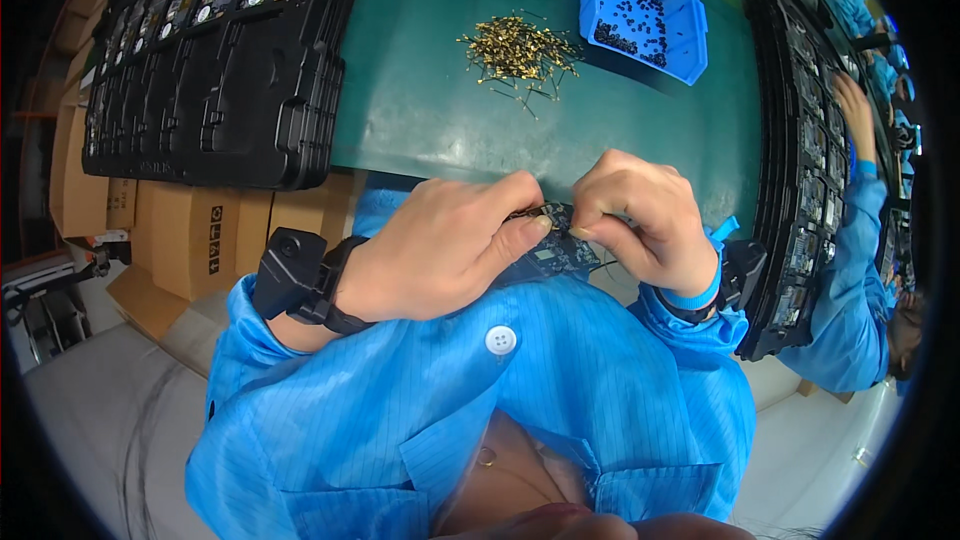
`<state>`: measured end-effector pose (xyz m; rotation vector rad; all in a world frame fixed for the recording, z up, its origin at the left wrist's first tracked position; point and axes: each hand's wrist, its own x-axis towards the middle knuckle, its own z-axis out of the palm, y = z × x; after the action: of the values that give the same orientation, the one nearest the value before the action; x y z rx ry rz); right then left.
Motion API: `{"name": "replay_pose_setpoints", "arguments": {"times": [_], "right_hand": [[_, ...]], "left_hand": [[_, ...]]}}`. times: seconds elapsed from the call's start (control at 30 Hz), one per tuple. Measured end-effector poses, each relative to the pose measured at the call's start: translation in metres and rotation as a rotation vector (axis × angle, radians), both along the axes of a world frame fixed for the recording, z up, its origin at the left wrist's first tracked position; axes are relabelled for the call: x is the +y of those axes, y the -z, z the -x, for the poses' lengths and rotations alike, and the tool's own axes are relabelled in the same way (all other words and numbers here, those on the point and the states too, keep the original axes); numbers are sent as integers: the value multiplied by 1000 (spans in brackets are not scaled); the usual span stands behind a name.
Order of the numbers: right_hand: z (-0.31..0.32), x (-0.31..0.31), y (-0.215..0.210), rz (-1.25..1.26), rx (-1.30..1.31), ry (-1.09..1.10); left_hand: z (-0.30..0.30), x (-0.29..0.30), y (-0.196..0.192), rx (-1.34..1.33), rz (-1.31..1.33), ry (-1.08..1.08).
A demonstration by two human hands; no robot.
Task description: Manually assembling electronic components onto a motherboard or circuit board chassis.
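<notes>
Circuit board (558,248) sits pinched between both your hands, right up against your blue smock (560,380) at the near edge of the green table (430,110). Your left hand (440,245) is curled shut around its left side, thumb on top; your right hand (640,215) closes on the right edge, fingertips pinched. It's small, dark, with tiny parts. Gold pins (520,50) and a blue bin (645,8) sit well beyond.
</notes>
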<state>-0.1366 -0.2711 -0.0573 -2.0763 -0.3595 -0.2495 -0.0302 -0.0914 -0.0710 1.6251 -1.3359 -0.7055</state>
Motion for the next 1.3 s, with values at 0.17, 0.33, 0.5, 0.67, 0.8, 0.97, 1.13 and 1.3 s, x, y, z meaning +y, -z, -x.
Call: {"name": "replay_pose_setpoints", "arguments": {"times": [0.17, 0.33, 0.5, 0.67, 0.8, 0.97, 1.13, 1.3], "right_hand": [[-2, 0, -2, 91, -109, -6], [-4, 0, -4, 153, -180, -34], [-4, 0, -4, 155, -182, -36], [-3, 0, -4, 148, -189, -31], [-2, 1, -5, 151, -180, -29], [-1, 1, -5, 149, -184, -23], [-1, 1, -5, 148, -185, -12], [-1, 2, -5, 147, -184, -8]], "left_hand": [[0, 0, -1, 7, -7, 8], [-1, 0, -1, 15, -10, 11], [-1, 0, -2, 17, -28, 24], [0, 0, -2, 12, -25, 20], [0, 0, -4, 5, -21, 25], [1, 0, -4, -31, 0, 12], [1, 0, -4, -52, 14, 8], [1, 0, -6, -78, 19, -12]]}}
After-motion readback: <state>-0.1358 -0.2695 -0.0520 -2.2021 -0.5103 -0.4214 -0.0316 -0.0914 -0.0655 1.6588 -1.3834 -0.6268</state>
